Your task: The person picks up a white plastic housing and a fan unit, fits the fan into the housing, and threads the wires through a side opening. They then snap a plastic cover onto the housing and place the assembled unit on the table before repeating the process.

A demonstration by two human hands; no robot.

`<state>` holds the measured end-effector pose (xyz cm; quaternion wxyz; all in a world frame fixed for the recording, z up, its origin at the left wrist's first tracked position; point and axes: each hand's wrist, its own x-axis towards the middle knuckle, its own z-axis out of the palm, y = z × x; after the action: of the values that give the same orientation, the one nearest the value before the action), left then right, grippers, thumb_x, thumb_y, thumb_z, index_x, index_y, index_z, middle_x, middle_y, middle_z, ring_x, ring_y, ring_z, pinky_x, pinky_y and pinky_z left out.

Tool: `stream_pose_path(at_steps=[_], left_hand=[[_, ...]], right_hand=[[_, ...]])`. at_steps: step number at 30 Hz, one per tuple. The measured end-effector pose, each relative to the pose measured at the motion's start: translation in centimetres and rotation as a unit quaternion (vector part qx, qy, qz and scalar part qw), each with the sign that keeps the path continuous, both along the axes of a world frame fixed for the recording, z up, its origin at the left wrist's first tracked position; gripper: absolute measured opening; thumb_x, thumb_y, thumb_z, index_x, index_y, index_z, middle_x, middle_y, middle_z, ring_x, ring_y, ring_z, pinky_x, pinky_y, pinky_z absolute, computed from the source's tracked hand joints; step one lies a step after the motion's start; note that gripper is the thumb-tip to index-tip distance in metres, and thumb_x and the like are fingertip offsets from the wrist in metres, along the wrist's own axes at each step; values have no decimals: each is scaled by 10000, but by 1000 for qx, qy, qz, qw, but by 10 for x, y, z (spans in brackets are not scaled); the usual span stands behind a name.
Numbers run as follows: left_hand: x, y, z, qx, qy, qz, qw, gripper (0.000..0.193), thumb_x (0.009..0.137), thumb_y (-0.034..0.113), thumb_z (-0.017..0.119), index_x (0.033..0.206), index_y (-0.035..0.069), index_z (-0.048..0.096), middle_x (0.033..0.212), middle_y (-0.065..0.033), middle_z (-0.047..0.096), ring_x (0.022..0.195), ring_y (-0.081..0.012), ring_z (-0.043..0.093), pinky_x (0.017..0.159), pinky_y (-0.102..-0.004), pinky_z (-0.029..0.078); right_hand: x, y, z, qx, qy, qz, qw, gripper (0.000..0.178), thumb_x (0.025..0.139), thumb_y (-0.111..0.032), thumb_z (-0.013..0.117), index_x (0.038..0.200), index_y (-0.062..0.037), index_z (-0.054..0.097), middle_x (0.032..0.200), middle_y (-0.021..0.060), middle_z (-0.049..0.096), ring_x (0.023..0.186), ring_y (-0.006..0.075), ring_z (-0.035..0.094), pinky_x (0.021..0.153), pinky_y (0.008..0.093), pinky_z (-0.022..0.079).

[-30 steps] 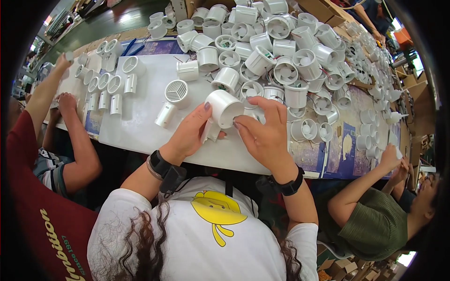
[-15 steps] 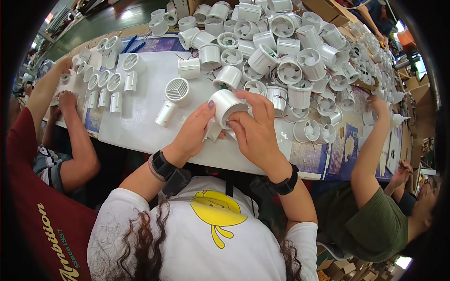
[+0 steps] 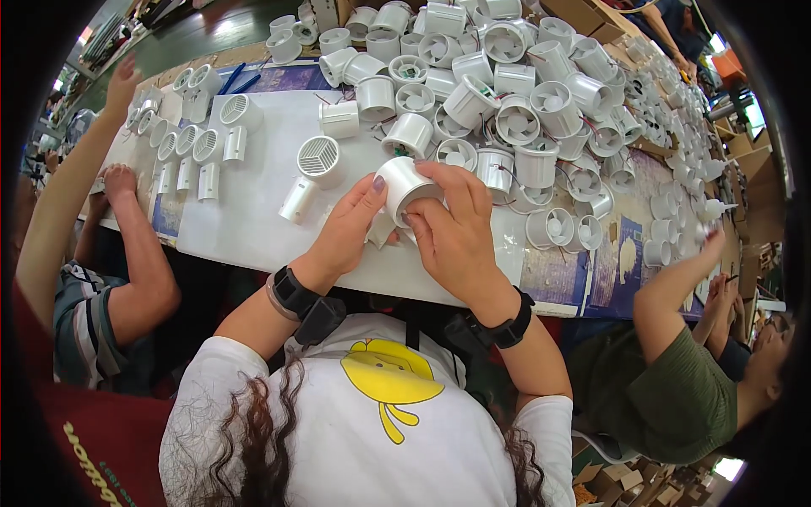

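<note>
Between my two hands, over the front part of the white table top, is a tilted white plastic fan housing (image 3: 400,185). My left hand (image 3: 351,221) grips its left side, thumb on the outer wall. My right hand (image 3: 454,221) holds the right side, fingers on top and the thumb at the open rim. A pale cloth-like piece (image 3: 382,229) shows below the housing, partly hidden by my hands. What lies inside the housing is hidden. Left of my hands stands a round white part with a slatted grille (image 3: 319,160), beside a small white cylinder (image 3: 298,199).
A large heap of white fan housings (image 3: 515,118) with wires covers the far middle and right. Several grilled parts (image 3: 205,146) stand in rows at the left, near blue-handled pliers (image 3: 245,82). Co-workers' arms reach in at the left (image 3: 139,228) and right (image 3: 676,275).
My hands keep hold of the housing and have barely shifted. At the left a co-worker's arm has risen away from the table; at the right another's hand has moved lower.
</note>
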<state>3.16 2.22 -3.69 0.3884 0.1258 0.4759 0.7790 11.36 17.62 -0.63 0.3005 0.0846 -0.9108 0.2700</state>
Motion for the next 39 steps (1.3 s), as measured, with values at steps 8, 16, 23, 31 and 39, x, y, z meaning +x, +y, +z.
stream_pose_path(at_steps=[8,16,23,31,39], left_hand=[[-1,2,5,-23,-40,7,999,326,1026,317,437,1243,79,484,1022,-14,587,831,-84,589,604,-233,501],[-8,-5,3,-12,50,-47,998,296,1025,291,446,1226,76,478,1013,-12,584,833,-69,578,600,-235,497],[-7,-7,4,-3,41,-40,998,287,1025,279,444,1225,78,488,1034,-13,592,875,-72,586,612,-229,512],[-16,-2,8,-44,-36,-3,998,332,1009,266,477,1280,74,472,1088,-21,587,947,-84,587,670,-235,531],[-15,-13,13,4,11,-74,997,477,937,113,554,1378,34,390,1210,-48,529,1045,-115,541,807,-277,504]], right_hand=[[-2,14,0,-5,6,66,998,132,695,-42,718,804,-66,647,1293,88,525,1171,312,464,985,413,349],[-3,14,7,-55,-69,102,991,126,697,-58,722,811,-61,668,1301,107,519,1206,310,457,1035,441,321],[-2,9,12,-30,-68,99,992,115,712,-62,719,821,-68,686,1298,93,525,1244,304,439,1078,479,281],[-3,16,12,6,-62,119,991,133,716,-70,728,844,-94,701,1355,75,507,1299,323,397,1103,489,262],[-7,18,-1,-108,-88,73,988,183,730,-78,744,902,-139,730,1387,74,490,1338,332,343,1100,461,279]])
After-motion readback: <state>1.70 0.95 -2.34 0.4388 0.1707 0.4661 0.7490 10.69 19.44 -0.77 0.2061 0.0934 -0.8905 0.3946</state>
